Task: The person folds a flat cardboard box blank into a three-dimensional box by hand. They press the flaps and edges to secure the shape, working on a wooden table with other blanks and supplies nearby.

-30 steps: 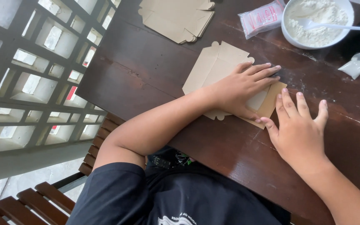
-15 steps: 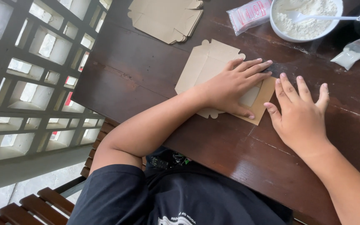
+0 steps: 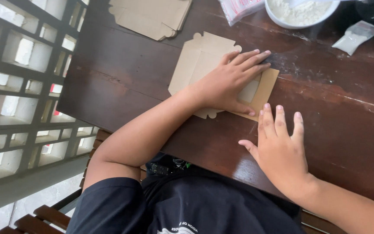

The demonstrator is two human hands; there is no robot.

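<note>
Two bare hands rest on a dark wooden table in the head view. Left hand lies flat, fingers extended and close together, pressing down on a flattened brown cardboard box blank that sits on the table in front of the person. Right hand lies palm down on the bare wood just beside the blank's near right corner, fingers spread, holding nothing. A stack of similar cardboard blanks lies farther away at the table's far edge. To the far right stand a white bowl of white powder, a clear plastic packet beside it, and a small bag of white powder
</note>
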